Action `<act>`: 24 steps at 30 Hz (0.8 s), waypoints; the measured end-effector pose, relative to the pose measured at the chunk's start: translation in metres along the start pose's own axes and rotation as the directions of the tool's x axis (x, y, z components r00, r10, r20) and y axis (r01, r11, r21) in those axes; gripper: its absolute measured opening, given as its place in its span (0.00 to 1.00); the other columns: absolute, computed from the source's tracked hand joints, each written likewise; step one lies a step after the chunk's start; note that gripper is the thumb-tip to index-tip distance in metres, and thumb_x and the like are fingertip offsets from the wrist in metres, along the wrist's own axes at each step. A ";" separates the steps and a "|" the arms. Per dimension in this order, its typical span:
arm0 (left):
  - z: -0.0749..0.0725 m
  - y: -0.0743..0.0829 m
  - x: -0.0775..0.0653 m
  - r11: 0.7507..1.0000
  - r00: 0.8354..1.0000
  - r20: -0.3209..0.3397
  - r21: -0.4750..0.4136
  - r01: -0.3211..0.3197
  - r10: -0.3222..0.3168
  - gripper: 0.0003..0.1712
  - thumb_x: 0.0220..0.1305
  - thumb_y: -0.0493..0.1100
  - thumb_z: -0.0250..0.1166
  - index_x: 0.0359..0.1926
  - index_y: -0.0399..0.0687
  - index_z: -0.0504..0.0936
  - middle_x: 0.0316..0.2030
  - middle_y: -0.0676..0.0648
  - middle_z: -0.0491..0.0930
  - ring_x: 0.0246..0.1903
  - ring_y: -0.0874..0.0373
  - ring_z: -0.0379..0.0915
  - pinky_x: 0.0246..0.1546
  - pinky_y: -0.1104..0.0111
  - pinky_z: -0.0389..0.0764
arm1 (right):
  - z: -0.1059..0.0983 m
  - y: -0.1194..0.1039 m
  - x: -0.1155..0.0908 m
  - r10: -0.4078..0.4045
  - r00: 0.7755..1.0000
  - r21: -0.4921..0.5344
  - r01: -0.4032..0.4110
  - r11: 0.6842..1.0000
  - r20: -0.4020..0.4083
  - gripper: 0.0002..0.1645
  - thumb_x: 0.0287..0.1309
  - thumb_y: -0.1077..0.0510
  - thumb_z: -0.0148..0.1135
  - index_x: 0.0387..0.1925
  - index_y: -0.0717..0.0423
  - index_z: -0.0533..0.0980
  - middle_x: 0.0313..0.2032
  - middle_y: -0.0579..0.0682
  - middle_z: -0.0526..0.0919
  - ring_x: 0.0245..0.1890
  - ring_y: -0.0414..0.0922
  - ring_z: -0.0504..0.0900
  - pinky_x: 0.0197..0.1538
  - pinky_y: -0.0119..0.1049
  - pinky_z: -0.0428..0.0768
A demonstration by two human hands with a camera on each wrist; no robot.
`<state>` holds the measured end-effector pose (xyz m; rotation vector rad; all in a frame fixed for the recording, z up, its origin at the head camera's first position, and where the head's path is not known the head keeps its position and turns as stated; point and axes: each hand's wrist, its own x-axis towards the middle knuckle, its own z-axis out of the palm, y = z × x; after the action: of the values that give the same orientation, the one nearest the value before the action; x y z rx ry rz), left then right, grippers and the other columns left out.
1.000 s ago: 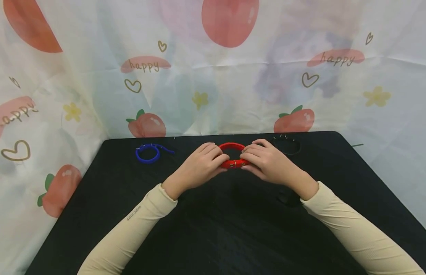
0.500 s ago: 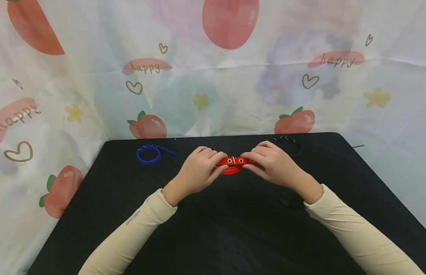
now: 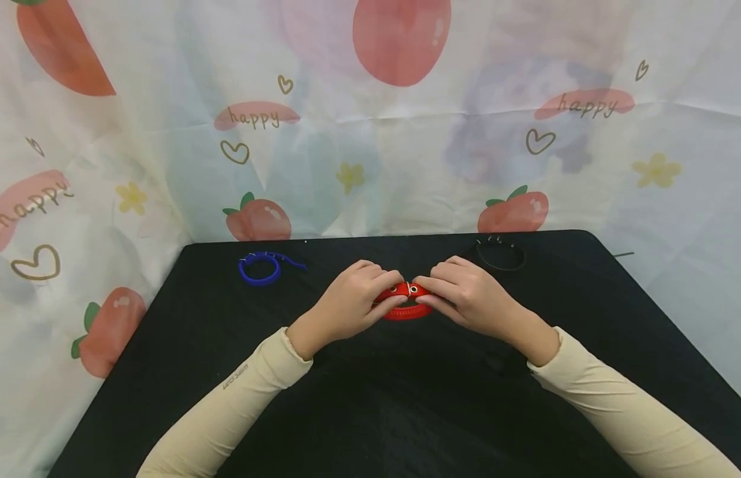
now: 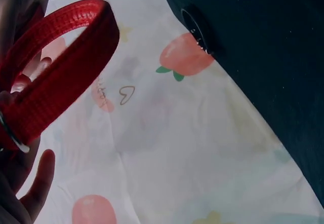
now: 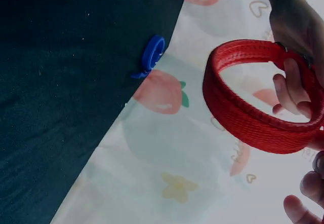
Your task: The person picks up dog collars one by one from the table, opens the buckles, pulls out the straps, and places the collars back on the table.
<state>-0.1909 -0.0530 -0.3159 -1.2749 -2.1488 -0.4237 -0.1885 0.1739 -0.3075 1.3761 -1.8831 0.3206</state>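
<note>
A red collar (image 3: 408,312) with metal eyelets and a metal loop is held closed in a ring above the table, between both hands. My left hand (image 3: 346,302) pinches its left side between thumb and fingers. On the opposite side, my right hand (image 3: 478,299) pinches the strap near the eyelets. The fingertips of the two hands almost meet there. In the left wrist view the red collar (image 4: 76,84) shows its stitched band and a metal ring. The woven outer face of the red collar (image 5: 253,130) appears in the right wrist view. Fingers partly hide the buckle area.
On the black table (image 3: 370,411), a blue collar (image 3: 259,282) lies coiled at the back left, its tail pointing right. A black collar (image 3: 503,268) with metal studs lies at the back right, behind my right hand. A printed curtain (image 3: 406,146) hangs behind the table.
Both hands have tilted the red collar, so the eyelet strap now sits above and the plain band below. They have also come slightly toward me. The blue and black collars stay put.
</note>
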 end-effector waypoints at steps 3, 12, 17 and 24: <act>-0.001 -0.001 0.000 1.000 0.999 -0.035 0.017 0.005 -0.005 0.10 0.58 0.48 0.66 0.37 0.48 0.80 0.25 0.54 0.79 0.29 0.61 0.75 0.48 0.67 0.76 | -0.003 0.000 0.001 0.015 1.000 0.003 -0.015 1.000 0.013 0.25 0.68 0.46 0.47 0.36 0.61 0.81 0.22 0.48 0.77 0.23 0.41 0.71 0.37 0.38 0.76; -0.009 -0.003 -0.005 0.997 0.992 -0.108 0.039 0.063 -0.059 0.11 0.56 0.46 0.69 0.38 0.46 0.81 0.28 0.51 0.82 0.31 0.58 0.77 0.47 0.65 0.76 | -0.019 0.009 -0.007 0.063 0.998 -0.009 -0.063 0.998 0.028 0.28 0.68 0.43 0.45 0.36 0.61 0.82 0.22 0.47 0.76 0.24 0.42 0.70 0.37 0.38 0.74; -0.013 -0.003 -0.003 0.999 0.998 -0.054 0.030 0.041 -0.039 0.11 0.57 0.46 0.67 0.38 0.47 0.80 0.27 0.52 0.81 0.32 0.59 0.77 0.48 0.65 0.76 | -0.017 0.008 -0.009 0.053 0.996 -0.017 -0.051 0.999 0.073 0.28 0.69 0.44 0.43 0.35 0.61 0.81 0.22 0.47 0.73 0.23 0.41 0.69 0.32 0.34 0.72; -0.018 -0.003 0.000 0.997 0.999 0.044 0.079 -0.001 -0.002 0.11 0.60 0.49 0.65 0.39 0.49 0.79 0.26 0.54 0.81 0.30 0.61 0.77 0.49 0.65 0.75 | -0.020 0.007 -0.005 -0.017 0.995 -0.069 0.023 0.997 0.094 0.28 0.70 0.45 0.42 0.35 0.61 0.81 0.22 0.48 0.73 0.23 0.41 0.68 0.31 0.35 0.71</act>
<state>-0.1878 -0.0648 -0.3017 -1.2506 -2.1801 -0.3100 -0.1856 0.1927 -0.2959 1.3832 -1.9361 0.1817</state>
